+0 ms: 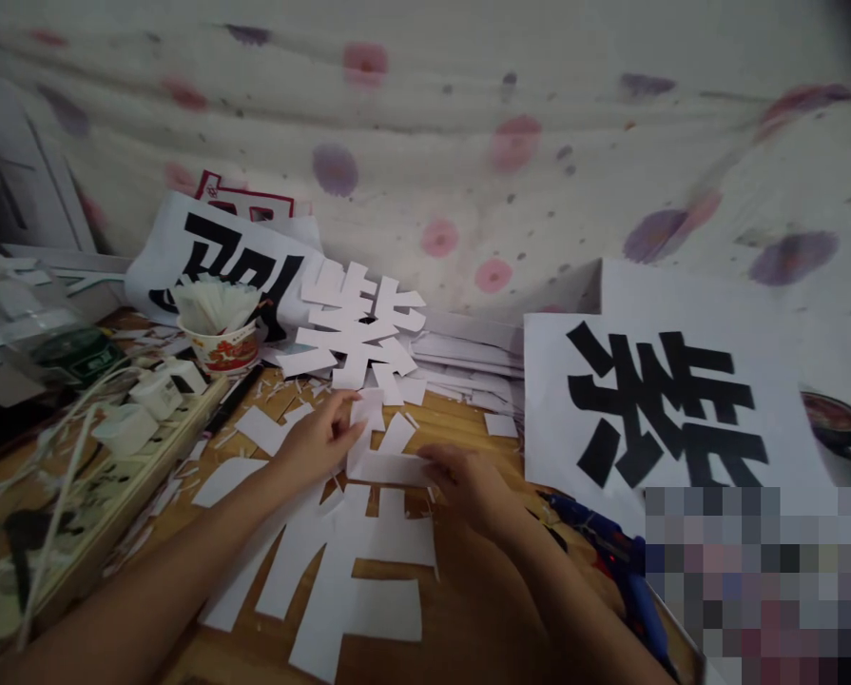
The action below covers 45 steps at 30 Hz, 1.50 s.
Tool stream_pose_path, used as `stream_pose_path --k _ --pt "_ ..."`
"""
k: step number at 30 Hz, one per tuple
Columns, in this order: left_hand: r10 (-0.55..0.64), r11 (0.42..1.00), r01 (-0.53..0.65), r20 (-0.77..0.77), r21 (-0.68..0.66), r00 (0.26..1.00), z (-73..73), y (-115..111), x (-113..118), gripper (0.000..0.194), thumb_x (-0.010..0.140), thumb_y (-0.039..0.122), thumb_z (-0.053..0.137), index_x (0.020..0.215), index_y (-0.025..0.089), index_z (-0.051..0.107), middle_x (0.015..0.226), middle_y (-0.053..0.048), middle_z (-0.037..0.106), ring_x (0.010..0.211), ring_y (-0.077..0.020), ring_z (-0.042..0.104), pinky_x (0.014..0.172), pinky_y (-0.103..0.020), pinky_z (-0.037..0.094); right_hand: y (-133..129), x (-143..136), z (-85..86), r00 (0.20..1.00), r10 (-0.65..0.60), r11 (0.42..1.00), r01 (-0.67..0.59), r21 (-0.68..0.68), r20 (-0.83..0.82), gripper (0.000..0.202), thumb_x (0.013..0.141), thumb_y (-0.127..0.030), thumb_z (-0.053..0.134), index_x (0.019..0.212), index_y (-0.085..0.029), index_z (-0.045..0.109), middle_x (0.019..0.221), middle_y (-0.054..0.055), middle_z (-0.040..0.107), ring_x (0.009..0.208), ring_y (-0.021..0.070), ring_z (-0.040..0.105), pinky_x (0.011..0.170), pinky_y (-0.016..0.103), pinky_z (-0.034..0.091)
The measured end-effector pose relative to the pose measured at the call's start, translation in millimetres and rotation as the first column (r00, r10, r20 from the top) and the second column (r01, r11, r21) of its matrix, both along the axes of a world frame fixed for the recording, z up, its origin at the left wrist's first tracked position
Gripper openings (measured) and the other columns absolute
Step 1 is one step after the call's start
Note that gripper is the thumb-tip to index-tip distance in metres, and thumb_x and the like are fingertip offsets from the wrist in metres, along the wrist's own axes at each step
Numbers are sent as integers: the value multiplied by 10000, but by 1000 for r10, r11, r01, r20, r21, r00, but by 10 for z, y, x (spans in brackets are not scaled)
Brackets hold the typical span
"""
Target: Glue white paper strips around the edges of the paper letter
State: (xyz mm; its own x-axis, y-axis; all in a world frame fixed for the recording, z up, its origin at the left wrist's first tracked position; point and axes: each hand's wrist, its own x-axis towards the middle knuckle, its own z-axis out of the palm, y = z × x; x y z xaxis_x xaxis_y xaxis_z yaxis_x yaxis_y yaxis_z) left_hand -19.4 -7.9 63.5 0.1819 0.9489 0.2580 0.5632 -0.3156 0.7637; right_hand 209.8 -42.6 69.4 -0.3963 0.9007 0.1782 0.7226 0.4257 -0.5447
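Observation:
My left hand (325,436) is closed, its thumb and fingers pinching the left edge of a white card piece (386,468) with upright and lying strips. At the right end of the same piece, the fingers of my right hand (472,483) are bent and closed on its edge. Just below lies a large white cut-out shape (339,580) with several branching strokes, flat on the wooden table. Behind my hands, a white cut-out character (360,323) leans on stacked card strips. Small loose white pieces (261,430) lie left of my left hand.
A power strip (175,428) with plugs and cables runs along the left. A paper cup of white sticks (222,344) stands behind it. To the right are a blue glue gun (603,542) and a sheet with a black printed character (653,409). A patterned curtain (439,162) hangs behind.

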Motion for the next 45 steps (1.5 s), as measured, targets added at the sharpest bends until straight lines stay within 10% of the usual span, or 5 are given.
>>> stream_pose_path --k 26,45 --pt "-110 956 134 106 -262 988 -158 -54 -70 646 799 382 543 1344 212 240 508 92 433 447 -105 446 452 -202 327 74 -24 -106 999 47 995 -46 -85 2 261 824 -218 474 1015 -239 651 911 17 690 771 158 617 695 267 446" --pt "-121 938 159 138 -308 983 -168 -53 -78 687 796 412 532 1379 228 220 532 77 451 454 -107 434 446 -201 315 76 91 -112 986 -24 998 34 -57 164 115 763 -182 499 670 -202 563 528 -59 506 479 89 414 485 205 258"
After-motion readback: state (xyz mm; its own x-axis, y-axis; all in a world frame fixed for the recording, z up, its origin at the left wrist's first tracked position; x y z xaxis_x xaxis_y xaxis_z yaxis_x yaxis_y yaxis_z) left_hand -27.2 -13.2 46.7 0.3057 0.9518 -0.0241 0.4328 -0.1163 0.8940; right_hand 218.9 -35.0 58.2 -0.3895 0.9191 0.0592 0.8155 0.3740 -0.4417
